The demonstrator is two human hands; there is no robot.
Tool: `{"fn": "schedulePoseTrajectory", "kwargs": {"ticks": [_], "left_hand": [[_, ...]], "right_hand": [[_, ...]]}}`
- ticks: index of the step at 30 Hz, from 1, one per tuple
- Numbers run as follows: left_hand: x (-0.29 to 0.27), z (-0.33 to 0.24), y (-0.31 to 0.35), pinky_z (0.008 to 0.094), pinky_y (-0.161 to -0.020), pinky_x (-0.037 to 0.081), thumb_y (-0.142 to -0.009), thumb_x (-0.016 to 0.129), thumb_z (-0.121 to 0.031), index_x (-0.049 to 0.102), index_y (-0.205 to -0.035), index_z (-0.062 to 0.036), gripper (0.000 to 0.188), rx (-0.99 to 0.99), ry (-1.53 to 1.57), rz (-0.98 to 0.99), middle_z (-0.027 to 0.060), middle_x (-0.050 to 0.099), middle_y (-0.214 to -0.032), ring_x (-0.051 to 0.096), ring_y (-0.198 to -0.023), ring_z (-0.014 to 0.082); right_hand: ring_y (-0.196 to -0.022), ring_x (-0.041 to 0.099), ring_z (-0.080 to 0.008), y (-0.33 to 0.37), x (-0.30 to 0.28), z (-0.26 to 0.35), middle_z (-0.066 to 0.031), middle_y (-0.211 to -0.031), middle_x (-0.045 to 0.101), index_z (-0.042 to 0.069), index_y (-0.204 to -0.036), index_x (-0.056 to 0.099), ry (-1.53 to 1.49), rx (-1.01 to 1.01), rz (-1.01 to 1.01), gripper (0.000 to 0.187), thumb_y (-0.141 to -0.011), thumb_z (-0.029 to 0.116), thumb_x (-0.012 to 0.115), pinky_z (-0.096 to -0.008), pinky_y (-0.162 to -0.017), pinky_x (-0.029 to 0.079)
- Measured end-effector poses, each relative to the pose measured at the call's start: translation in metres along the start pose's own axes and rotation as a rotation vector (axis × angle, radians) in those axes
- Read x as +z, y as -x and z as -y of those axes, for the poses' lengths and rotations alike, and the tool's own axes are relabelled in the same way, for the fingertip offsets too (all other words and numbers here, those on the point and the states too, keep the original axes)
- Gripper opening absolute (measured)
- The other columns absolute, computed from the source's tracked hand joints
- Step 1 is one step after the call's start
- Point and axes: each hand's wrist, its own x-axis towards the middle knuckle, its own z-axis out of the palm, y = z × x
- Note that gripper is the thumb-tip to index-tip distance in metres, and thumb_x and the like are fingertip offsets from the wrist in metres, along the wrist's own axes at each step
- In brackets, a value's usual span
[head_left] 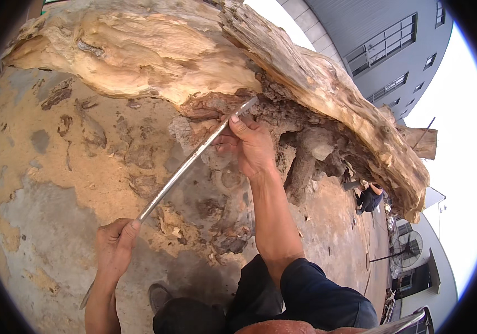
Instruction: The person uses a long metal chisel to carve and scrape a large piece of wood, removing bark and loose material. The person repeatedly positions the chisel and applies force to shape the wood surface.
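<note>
A long metal bar (pixel 191 161) runs diagonally from lower left to upper right, its flat tip pushed in under the bark of a huge pale tree trunk (pixel 155 50). My left hand (pixel 113 247) grips the bar's lower end, index finger stretched along it. My right hand (pixel 249 145) holds the bar near its tip, thumb pressing on the shaft, right against the rough brown bark (pixel 283 119) on the trunk's underside.
Bark chips and sawdust (pixel 177 222) litter the concrete ground (pixel 55 234) below. My shoe (pixel 160 295) and dark trousers show at the bottom. A person (pixel 369 197) crouches farther along the trunk. A standing fan (pixel 408 250) and a grey building (pixel 383 44) lie beyond.
</note>
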Motion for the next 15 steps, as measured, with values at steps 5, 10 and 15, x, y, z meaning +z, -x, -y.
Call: {"fn": "schedulePoseTrajectory", "kwargs": {"ticks": [5,10,15], "left_hand": [[0.012,-0.007,-0.016,0.0272,-0.052,0.03,-0.098,0.069,-0.034,0.062,-0.073,-0.0016,0.042,-0.047,-0.017,0.031,-0.0056,0.046,-0.061,0.04,-0.06,0.0055],[0.022,0.01,-0.034,0.0267,-0.052,0.028,-0.098,0.068,-0.036,0.059,-0.07,-0.0033,0.044,-0.076,0.139,0.085,-0.0061,0.045,-0.06,0.038,-0.059,0.0052],[0.017,0.009,-0.045,0.0266,-0.051,0.029,-0.098,0.068,-0.034,0.064,-0.075,-0.0014,0.04,-0.054,0.103,0.085,-0.0048,0.046,-0.059,0.039,-0.057,0.0057]], "right_hand": [[-0.057,0.069,-0.021,0.012,0.011,0.0,-0.019,-0.078,0.072,-0.005,-0.096,0.063,0.256,0.213,0.017,0.037,-0.098,0.032,0.07,-0.0283,-0.046,0.051],[-0.048,0.063,-0.0159,0.021,0.029,-0.006,-0.0132,-0.064,0.068,-0.006,-0.09,0.066,0.435,0.19,-0.01,0.044,-0.095,0.037,0.073,-0.028,-0.04,0.044],[-0.043,0.059,-0.0128,0.025,0.041,0.001,-0.0087,-0.054,0.063,-0.004,-0.078,0.067,0.732,0.126,-0.098,0.048,-0.094,0.042,0.073,-0.0273,-0.037,0.042]]}}
